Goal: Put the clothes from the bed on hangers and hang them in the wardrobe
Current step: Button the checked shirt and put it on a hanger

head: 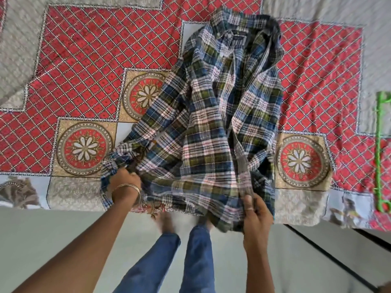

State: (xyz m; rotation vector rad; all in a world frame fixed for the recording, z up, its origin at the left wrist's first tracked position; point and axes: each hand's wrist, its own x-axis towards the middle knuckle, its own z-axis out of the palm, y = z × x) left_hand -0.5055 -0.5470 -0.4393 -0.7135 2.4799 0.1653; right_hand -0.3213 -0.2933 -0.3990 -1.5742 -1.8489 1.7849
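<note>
Plaid shirt (220,115) spread collar-away on red patterned bedspread (88,51), left hand (124,182) gripping bunched hem, right hand (256,216) pinching opposite hem corner, green hanger (380,149) lying well apart at right

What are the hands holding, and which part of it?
Both hands hold the plaid shirt by its bottom edge. The left hand grips the hem at one lower corner, and the right hand pinches the hem at the other, near the bed's edge.
</note>
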